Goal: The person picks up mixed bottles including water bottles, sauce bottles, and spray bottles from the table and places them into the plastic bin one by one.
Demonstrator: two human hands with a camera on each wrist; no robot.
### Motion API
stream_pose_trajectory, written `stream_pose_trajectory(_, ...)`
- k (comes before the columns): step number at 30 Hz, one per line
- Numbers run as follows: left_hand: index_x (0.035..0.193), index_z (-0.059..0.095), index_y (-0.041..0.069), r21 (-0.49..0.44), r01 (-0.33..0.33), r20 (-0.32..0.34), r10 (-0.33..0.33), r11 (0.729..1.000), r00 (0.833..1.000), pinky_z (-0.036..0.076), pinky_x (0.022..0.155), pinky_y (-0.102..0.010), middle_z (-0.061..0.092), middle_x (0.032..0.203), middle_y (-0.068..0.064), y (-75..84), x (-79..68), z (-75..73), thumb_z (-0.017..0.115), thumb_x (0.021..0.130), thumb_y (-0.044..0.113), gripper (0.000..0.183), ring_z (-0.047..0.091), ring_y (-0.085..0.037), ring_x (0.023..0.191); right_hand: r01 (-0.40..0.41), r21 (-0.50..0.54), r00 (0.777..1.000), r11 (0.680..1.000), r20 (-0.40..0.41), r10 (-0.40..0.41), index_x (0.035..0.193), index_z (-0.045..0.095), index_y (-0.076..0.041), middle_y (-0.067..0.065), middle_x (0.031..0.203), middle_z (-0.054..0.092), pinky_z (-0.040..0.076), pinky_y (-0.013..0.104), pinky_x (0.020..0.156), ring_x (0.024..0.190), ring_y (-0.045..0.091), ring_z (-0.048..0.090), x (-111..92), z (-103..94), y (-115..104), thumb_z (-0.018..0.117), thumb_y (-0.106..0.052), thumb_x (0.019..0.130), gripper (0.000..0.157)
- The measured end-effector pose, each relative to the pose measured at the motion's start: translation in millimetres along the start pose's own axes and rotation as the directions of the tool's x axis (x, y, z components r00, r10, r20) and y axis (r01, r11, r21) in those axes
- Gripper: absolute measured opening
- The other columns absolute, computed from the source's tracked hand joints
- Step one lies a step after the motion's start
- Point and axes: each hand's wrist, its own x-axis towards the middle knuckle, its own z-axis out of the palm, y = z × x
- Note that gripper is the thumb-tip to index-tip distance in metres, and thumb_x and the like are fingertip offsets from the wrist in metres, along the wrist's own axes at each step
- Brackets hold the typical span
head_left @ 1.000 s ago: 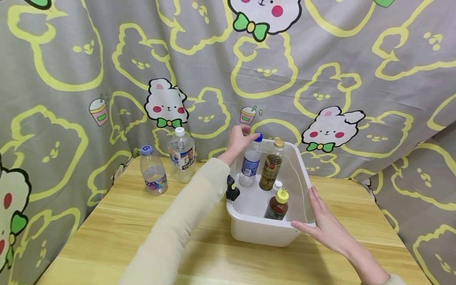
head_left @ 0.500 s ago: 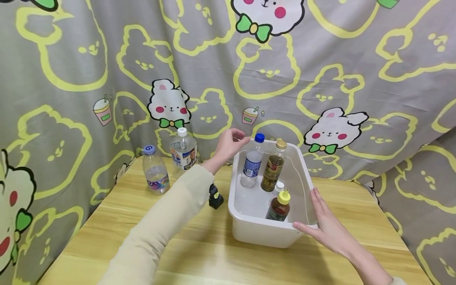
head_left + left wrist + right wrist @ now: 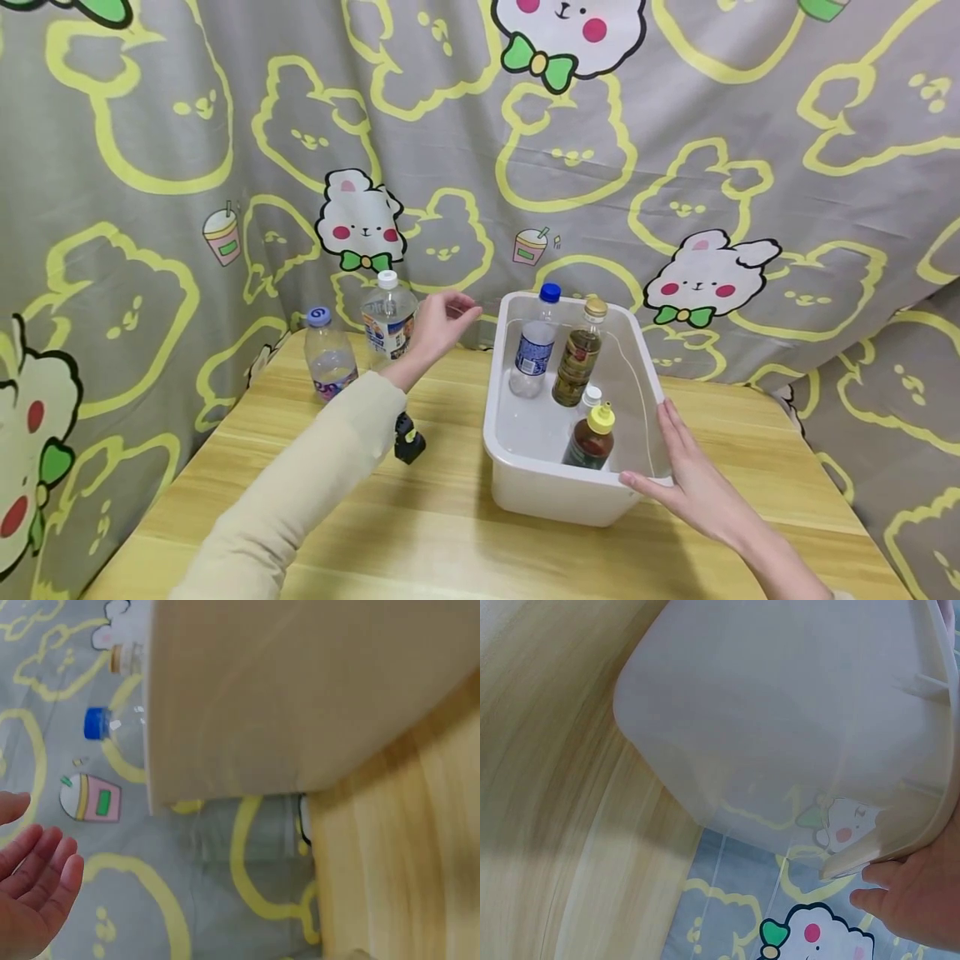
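Observation:
My left hand (image 3: 438, 329) is in the air left of the white plastic tub (image 3: 566, 493), fingers loosely bent and holding nothing. In the left wrist view the left hand (image 3: 34, 889) shows its fingers apart from the tub. My right hand (image 3: 705, 483) holds the tub's near right corner, thumb on the near rim and fingers along the right side. Inside the tub stand a blue-capped clear bottle (image 3: 534, 354), a gold-capped bottle of dark liquid (image 3: 577, 362) and a yellow-capped sauce bottle (image 3: 588, 446). A white-capped bottle (image 3: 592, 396) is partly hidden behind the sauce bottle.
Left of the tub stand a purple-capped clear bottle (image 3: 330, 358) and a larger white-capped clear bottle (image 3: 387, 321), the latter partly behind my left hand. All rests on a wooden table (image 3: 442, 517). A patterned curtain (image 3: 465, 125) hangs behind it.
My left hand has let go of the blue-capped bottle's top and moved left, out over the table. The bottle stays standing in the tub. My right hand keeps its place on the corner.

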Motion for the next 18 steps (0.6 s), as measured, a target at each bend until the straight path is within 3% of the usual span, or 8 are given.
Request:
stream_pose_trajectory(10,0.093,0.063,-0.001,0.032,0.006,-0.024,-0.005,0.999,1.0,0.047,0.069,-0.032,0.063,0.085,-0.012,-33.3,-13.4,-22.9,0.063,0.083,0.015,0.02,0.058,-0.022,0.076,0.004,0.005,1.0,1.0,-0.004,-0.004,0.141,0.0,-0.002,0.018,0.146,-0.005,0.023,0.064,0.09,0.125,0.047,0.013,-1,0.5,1,0.065,-0.043,0.077,0.1)
stream_pose_trajectory(18,0.095,0.063,-0.004,0.082,0.023,-0.104,-0.015,0.996,0.994,0.046,0.069,-0.034,0.063,0.088,-0.016,-52.8,-16.0,-42.7,0.063,0.082,0.014,0.022,0.058,-0.025,0.077,0.004,0.012,1.0,1.0,-0.005,-0.004,0.141,0.0,-0.002,0.018,0.146,-0.005,0.023,0.065,0.089,0.124,0.048,0.015,0,0.6,1,0.065,-0.043,0.077,0.1)
